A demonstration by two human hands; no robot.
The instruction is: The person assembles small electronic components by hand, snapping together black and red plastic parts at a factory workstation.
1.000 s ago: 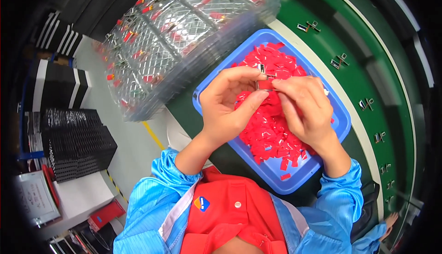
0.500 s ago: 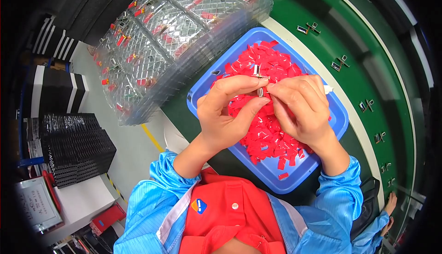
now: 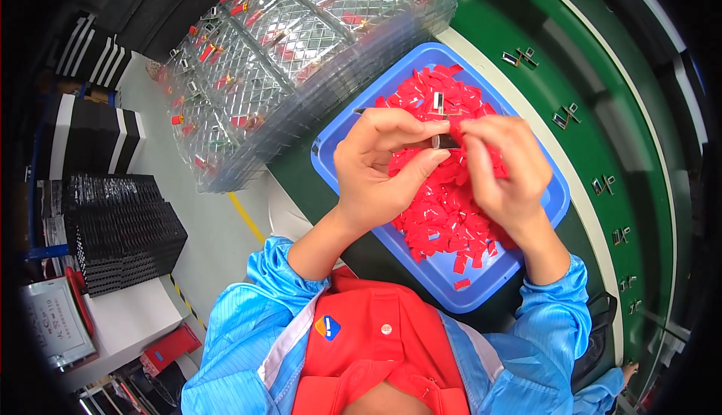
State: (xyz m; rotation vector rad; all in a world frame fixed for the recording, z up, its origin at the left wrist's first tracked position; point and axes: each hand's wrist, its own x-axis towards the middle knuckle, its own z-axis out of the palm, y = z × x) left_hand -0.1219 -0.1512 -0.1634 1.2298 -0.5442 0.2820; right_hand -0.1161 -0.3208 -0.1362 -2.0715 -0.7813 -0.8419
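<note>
Metallic small part [image 3: 438, 102], boxy, near frame centre, pinched in left hand's [image 3: 374, 174] thumb and fingers. Right hand [image 3: 513, 176] beside it, fingers bent, grip unclear. Smooth blue plastic bin [image 3: 481, 288] below, glossy red tabs [image 3: 445, 227] heaped inside. Clear lattice-textured trays [image 3: 301, 46], upper left.

Shiny metal part [image 3: 435, 142] between left hand [image 3: 380, 170] and right hand [image 3: 511, 170], glossy plastic-looking tabs [image 3: 442, 224] beneath, smooth plastic tub [image 3: 460, 296] around those, glossy see-through plastic trays [image 3: 325, 60] beyond the left, satiny cloth sleeves [image 3: 558, 306] below both.
</note>
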